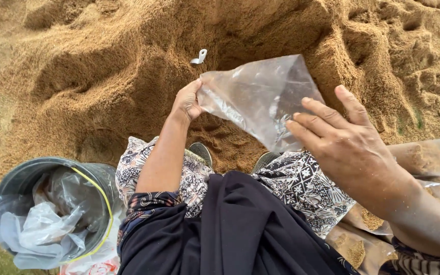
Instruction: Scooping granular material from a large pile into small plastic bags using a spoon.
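Two bare hands hold one clear, empty plastic bag (260, 99) stretched above a big mound of golden-brown sawdust-like husk (103, 76). The left hand (188, 102) pinches the bag's left corner between thumb and fingers; the right hand (339, 140) grips its lower right edge, fingers spread along the plastic. A small white scrap (199, 56) lies on the mound just beyond the bag. Near the mound's lower left edge stands a dark round bucket (21, 175) stuffed with crumpled clear bags (42, 224). Filled clear bags of husk (423, 158) lie beside the right forearm.
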